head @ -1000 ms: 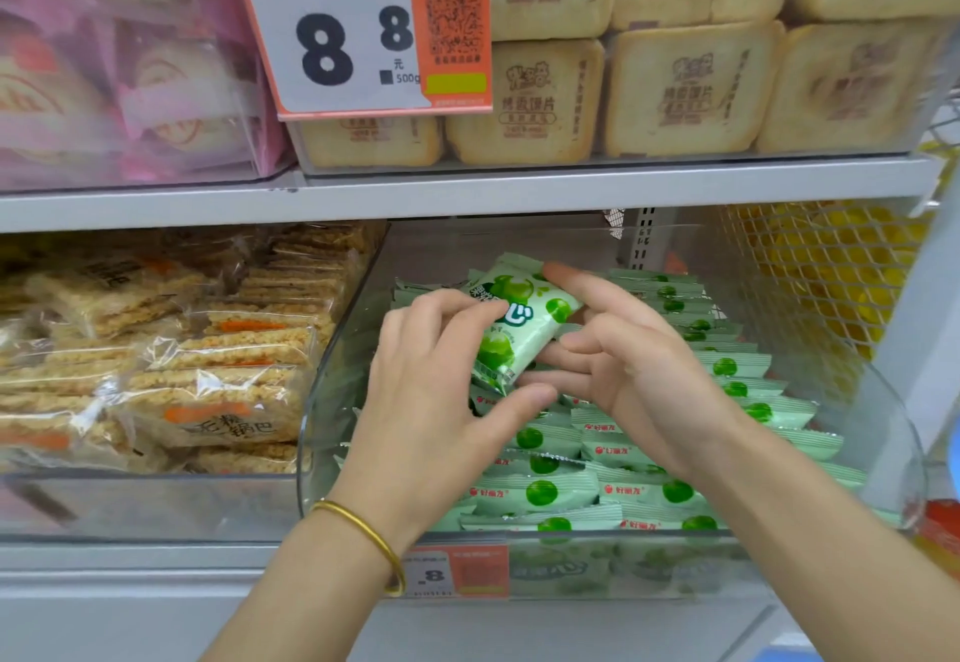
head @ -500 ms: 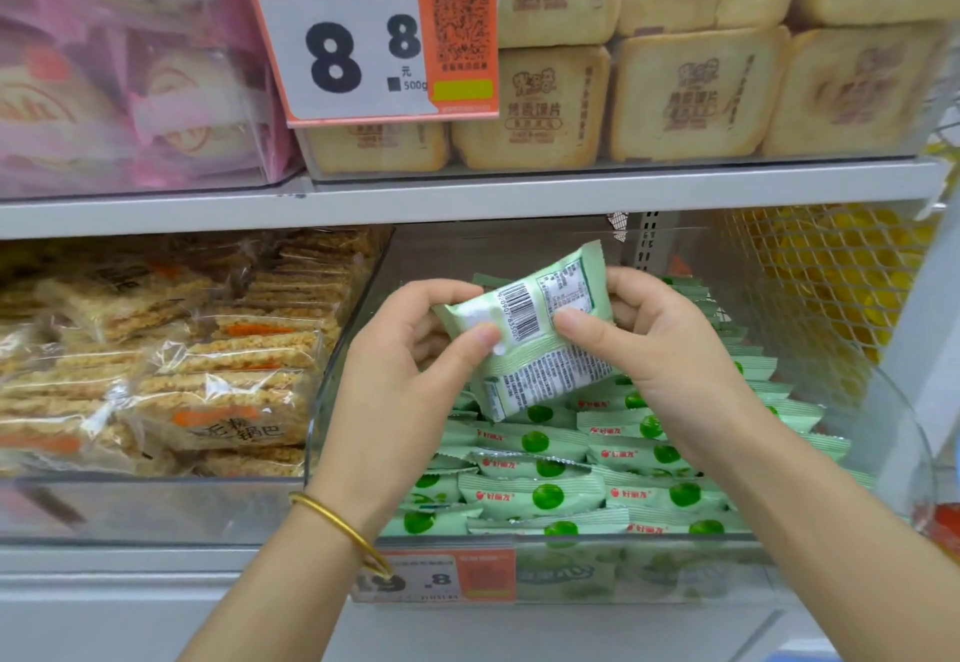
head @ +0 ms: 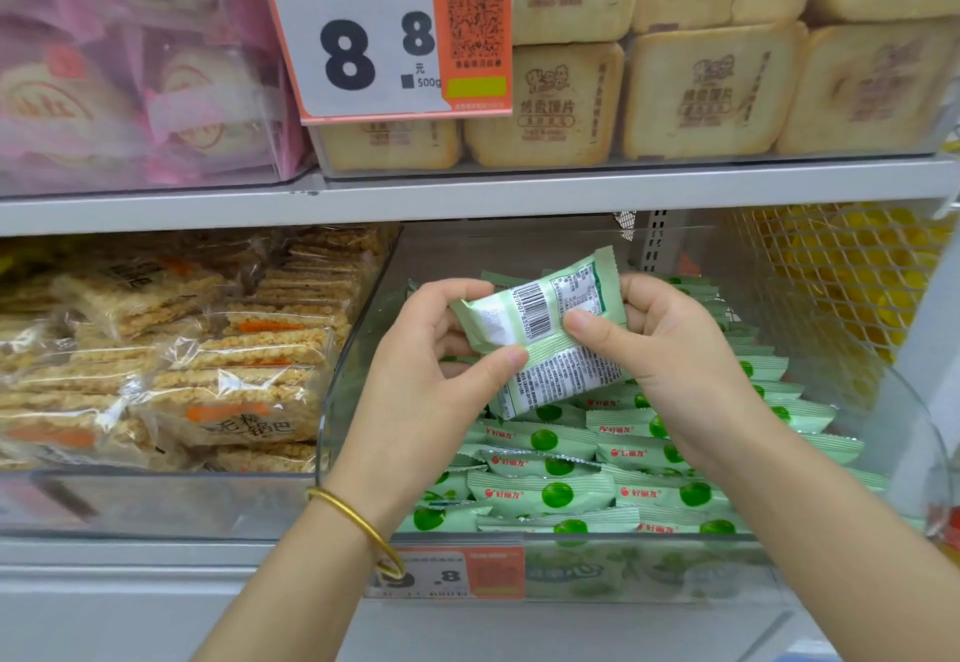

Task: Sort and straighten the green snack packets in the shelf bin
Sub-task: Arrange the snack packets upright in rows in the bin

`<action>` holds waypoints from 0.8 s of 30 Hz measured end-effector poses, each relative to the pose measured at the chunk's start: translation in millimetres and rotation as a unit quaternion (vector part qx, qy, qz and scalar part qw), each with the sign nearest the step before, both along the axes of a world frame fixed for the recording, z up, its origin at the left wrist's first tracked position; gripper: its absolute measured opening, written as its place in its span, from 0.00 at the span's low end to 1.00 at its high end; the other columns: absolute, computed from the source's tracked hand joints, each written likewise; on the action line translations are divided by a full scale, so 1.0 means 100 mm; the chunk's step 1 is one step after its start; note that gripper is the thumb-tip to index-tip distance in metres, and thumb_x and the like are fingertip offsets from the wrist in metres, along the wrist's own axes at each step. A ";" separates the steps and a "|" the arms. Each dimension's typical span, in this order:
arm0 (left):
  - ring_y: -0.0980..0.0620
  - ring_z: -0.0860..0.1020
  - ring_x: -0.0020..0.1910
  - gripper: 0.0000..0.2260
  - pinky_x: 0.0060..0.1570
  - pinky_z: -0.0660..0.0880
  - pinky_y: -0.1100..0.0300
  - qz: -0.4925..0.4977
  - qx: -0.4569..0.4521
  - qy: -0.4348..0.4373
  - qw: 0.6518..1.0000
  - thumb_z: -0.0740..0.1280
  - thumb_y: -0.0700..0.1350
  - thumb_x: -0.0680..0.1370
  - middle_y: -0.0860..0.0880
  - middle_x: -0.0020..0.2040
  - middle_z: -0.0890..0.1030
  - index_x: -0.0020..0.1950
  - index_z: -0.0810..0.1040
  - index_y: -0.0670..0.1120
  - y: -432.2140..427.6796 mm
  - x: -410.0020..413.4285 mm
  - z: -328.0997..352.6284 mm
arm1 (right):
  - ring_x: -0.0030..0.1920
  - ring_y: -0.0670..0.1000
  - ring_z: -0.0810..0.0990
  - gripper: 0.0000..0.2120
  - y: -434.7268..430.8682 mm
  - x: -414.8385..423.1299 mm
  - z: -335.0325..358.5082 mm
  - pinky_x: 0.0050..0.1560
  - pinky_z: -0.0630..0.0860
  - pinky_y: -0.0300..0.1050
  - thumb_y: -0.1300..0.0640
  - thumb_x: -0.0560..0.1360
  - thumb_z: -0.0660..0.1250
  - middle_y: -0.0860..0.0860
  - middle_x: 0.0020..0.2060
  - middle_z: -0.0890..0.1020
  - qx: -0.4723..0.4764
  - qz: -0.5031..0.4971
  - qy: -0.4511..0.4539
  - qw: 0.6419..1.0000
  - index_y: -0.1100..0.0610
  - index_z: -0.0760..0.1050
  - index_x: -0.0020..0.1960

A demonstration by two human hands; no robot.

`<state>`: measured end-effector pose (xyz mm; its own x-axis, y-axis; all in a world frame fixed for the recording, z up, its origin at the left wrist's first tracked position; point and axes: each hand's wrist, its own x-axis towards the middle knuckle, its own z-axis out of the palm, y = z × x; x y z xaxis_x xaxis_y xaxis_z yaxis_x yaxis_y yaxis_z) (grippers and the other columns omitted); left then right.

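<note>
A clear plastic shelf bin (head: 571, 539) holds several light green snack packets (head: 540, 495) with green dots, lying in overlapping rows. Above them I hold one green packet (head: 550, 334) between both hands, tilted, its back with barcode and small print facing me. My left hand (head: 421, 375) pinches its lower left edge, thumb on the front. My right hand (head: 670, 349) grips its right side, thumb across the printed panel. The packets under my hands are partly hidden.
Left of the bin sits another clear bin of rice cracker packs (head: 218, 365). An upper shelf (head: 467, 193) carries tan bread-slice packs (head: 706, 94), pink packets (head: 130, 89) and a hanging 8.8 price tag (head: 379, 32). A yellow mesh panel (head: 841, 287) stands at the right.
A second ago the packet showed its green-dot front; it has been turned over to its barcode back and lifted slightly above the bin, held by both hands.
</note>
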<state>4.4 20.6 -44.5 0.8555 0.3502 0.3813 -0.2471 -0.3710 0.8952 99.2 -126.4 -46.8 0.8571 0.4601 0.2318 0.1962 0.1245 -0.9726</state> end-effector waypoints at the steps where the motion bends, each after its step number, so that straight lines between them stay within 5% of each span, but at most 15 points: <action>1: 0.58 0.80 0.46 0.19 0.45 0.77 0.64 -0.001 -0.007 0.003 1.000 0.70 0.37 0.73 0.54 0.50 0.82 0.59 0.71 0.54 -0.01 0.00 0.00 | 0.46 0.50 0.84 0.11 0.00 -0.01 0.01 0.46 0.80 0.43 0.60 0.72 0.70 0.51 0.46 0.85 -0.003 0.004 0.003 1.000 0.57 0.77 0.55; 5: 0.60 0.81 0.43 0.22 0.42 0.77 0.67 0.006 -0.079 0.039 0.996 0.66 0.42 0.77 0.56 0.53 0.77 0.66 0.62 0.60 -0.06 0.01 0.01 | 0.45 0.48 0.84 0.07 -0.01 0.00 0.01 0.47 0.77 0.43 0.55 0.74 0.67 0.49 0.44 0.86 -0.038 0.008 0.010 0.999 0.55 0.79 0.52; 9: 0.57 0.71 0.31 0.22 0.36 0.68 0.63 0.056 -0.136 0.065 0.987 0.64 0.49 0.78 0.53 0.37 0.71 0.69 0.61 0.61 0.03 0.11 -0.02 | 0.40 0.45 0.83 0.13 -0.05 0.08 0.04 0.40 0.76 0.43 0.62 0.80 0.58 0.48 0.44 0.85 -0.017 -0.036 0.035 0.999 0.49 0.78 0.53; 11: 0.57 0.71 0.32 0.19 0.35 0.69 0.63 0.049 -0.212 0.076 0.973 0.65 0.48 0.78 0.52 0.36 0.71 0.67 0.65 0.60 0.07 0.15 -0.02 | 0.46 0.37 0.81 0.25 -0.11 0.10 0.07 0.44 0.79 0.39 0.70 0.76 0.60 0.41 0.53 0.82 -0.049 -0.012 -0.062 0.997 0.40 0.77 0.55; 13: 0.55 0.78 0.36 0.17 0.36 0.75 0.61 0.033 -0.284 0.084 0.955 0.65 0.45 0.78 0.48 0.42 0.80 0.65 0.67 0.56 0.06 0.20 0.00 | 0.59 0.33 0.73 0.31 -0.13 0.12 0.08 0.60 0.73 0.37 0.72 0.71 0.67 0.36 0.60 0.75 -0.136 0.027 -0.183 0.973 0.36 0.76 0.57; 15: 0.54 0.82 0.35 0.14 0.31 0.78 0.62 0.026 -0.333 0.085 0.939 0.63 0.44 0.79 0.45 0.44 0.82 0.65 0.68 0.48 0.03 0.27 0.03 | 0.61 0.31 0.70 0.25 -0.09 0.13 0.07 0.60 0.64 0.26 0.67 0.68 0.73 0.35 0.60 0.74 -0.184 0.003 -0.255 0.949 0.40 0.79 0.54; 17: 0.50 0.83 0.35 0.12 0.29 0.78 0.61 0.038 -0.346 0.082 0.934 0.59 0.45 0.81 0.40 0.49 0.81 0.63 0.68 0.42 0.03 0.33 0.05 | 0.54 0.35 0.75 0.14 -0.04 0.16 0.04 0.52 0.68 0.25 0.62 0.69 0.73 0.40 0.51 0.80 -0.183 -0.076 -0.283 0.938 0.46 0.82 0.50; 18: 0.49 0.84 0.38 0.11 0.30 0.79 0.59 0.063 -0.306 0.076 0.947 0.56 0.46 0.82 0.39 0.52 0.80 0.61 0.68 0.42 0.05 0.36 0.04 | 0.49 0.38 0.78 0.08 -0.02 0.18 0.03 0.49 0.72 0.31 0.59 0.70 0.72 0.43 0.47 0.82 -0.174 -0.116 -0.282 0.936 0.50 0.82 0.48; 20: 0.46 0.82 0.46 0.07 0.41 0.80 0.51 0.147 -0.070 0.081 0.983 0.54 0.44 0.82 0.39 0.57 0.77 0.56 0.71 0.47 0.13 0.42 -0.02 | 0.42 0.48 0.80 0.08 0.01 0.23 0.01 0.46 0.76 0.46 0.52 0.72 0.71 0.50 0.40 0.84 -0.180 -0.171 -0.269 0.931 0.57 0.82 0.44; 22: 0.44 0.76 0.58 0.13 0.58 0.74 0.47 0.167 0.182 0.127 0.961 0.55 0.39 0.81 0.42 0.62 0.76 0.60 0.75 0.47 0.20 0.45 -0.11 | 0.36 0.56 0.78 0.16 0.04 0.29 0.00 0.39 0.76 0.53 0.48 0.73 0.69 0.55 0.34 0.81 -0.238 -0.201 -0.287 0.906 0.62 0.79 0.41; 24: 0.46 0.68 0.67 0.18 0.66 0.66 0.48 0.141 0.300 0.182 0.926 0.56 0.37 0.79 0.47 0.68 0.71 0.66 0.73 0.47 0.22 0.49 -0.19 | 0.34 0.57 0.77 0.15 0.09 0.29 0.02 0.36 0.75 0.51 0.47 0.74 0.67 0.53 0.32 0.79 -0.289 -0.211 -0.312 0.880 0.60 0.75 0.41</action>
<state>53.1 42.3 -63.4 0.8725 0.3975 0.2841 0.2122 -0.8321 0.5124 128.6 -116.9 -45.0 0.7685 0.3271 0.5499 0.6250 -0.5678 -0.5358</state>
